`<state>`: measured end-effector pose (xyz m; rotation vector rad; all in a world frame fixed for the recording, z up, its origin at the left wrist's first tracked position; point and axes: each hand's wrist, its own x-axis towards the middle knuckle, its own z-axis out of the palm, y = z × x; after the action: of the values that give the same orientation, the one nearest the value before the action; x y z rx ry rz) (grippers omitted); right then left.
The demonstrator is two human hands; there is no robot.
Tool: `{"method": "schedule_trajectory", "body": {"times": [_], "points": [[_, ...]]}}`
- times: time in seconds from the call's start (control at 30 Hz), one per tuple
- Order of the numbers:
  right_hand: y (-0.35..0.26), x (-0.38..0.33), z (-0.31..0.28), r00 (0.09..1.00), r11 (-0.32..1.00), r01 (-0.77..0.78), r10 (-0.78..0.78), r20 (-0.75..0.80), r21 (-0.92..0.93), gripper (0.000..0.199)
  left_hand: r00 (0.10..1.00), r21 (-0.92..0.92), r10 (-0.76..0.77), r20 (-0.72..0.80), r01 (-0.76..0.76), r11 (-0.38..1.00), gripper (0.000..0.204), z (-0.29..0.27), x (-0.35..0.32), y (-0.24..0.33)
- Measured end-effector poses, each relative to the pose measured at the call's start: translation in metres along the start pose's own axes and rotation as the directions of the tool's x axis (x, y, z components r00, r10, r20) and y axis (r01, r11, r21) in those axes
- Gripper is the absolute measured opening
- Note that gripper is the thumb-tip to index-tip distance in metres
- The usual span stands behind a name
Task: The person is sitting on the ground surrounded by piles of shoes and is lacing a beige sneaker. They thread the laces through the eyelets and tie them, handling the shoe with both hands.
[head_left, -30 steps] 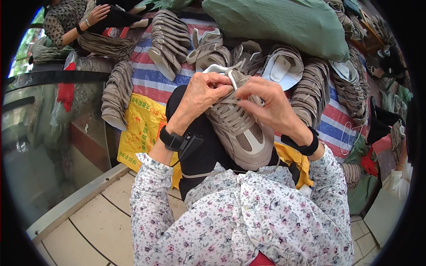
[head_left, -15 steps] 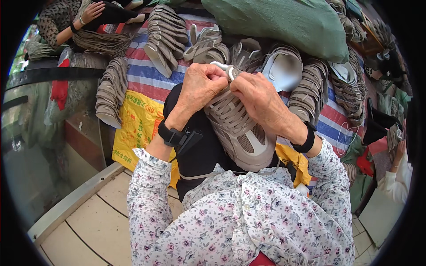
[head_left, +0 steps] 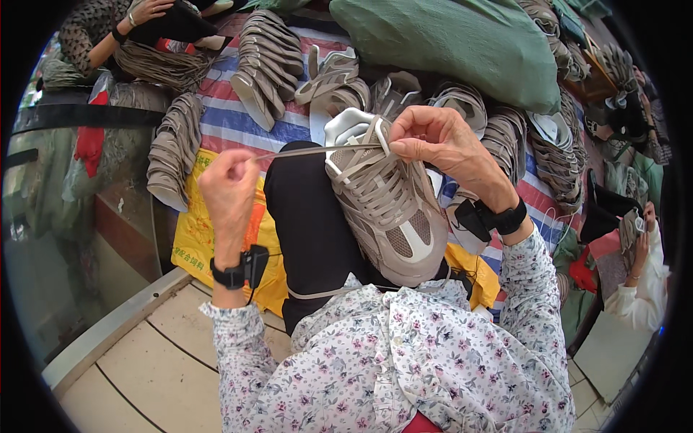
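Observation:
A beige-grey sneaker point(head_left: 393, 209) with a mesh toe rests on my lap, toe toward me, its flat laces crossed over the front. My left hand point(head_left: 229, 195), slightly blurred, is closed on the end of a shoelace point(head_left: 310, 151), off to the left of the shoe. That lace runs taut, nearly level, to the top eyelets. At the upper right of the shoe opening, my right hand point(head_left: 451, 144) pinches the edge by those eyelets; its fingertips partly hide the exact spot. Both wrists wear black bands.
Stacked shoe uppers point(head_left: 267, 68) lie on a striped sheet point(head_left: 224, 108), with another stack point(head_left: 175, 151) by the glass panel. Behind sits a large green sack point(head_left: 455, 47). A yellow bag point(head_left: 195, 238) lies left of my leg. Other people's hands show at upper left and far right.
My left hand has moved from the shoe's top out to the left and down, drawing the lace straight. My right hand has shifted slightly right and up, staying at the shoe's opening.

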<state>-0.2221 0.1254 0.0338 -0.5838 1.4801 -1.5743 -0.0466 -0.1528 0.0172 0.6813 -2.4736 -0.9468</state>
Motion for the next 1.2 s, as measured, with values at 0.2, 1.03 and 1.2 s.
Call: {"method": "schedule_trajectory", "body": {"times": [0.2,1.03,1.2], "points": [[0.003,0.000,-0.007,0.999,1.000,0.015,-0.016,0.039,0.020,0.018,0.976,0.177,-0.091,-0.198,0.127,0.976,0.007,-0.064,-0.040,-0.050],[0.088,-0.067,-0.027,0.896,0.988,-0.153,0.143,-0.421,0.010,0.020,0.997,-0.158,-0.069,-0.017,0.065,0.985,0.017,-0.016,-0.036,-0.048],[0.102,-0.094,-0.009,0.894,0.974,-0.217,0.227,-0.387,0.069,0.032,0.956,-0.114,0.273,0.107,-0.261,0.958,0.022,0.060,0.018,0.007]]}}
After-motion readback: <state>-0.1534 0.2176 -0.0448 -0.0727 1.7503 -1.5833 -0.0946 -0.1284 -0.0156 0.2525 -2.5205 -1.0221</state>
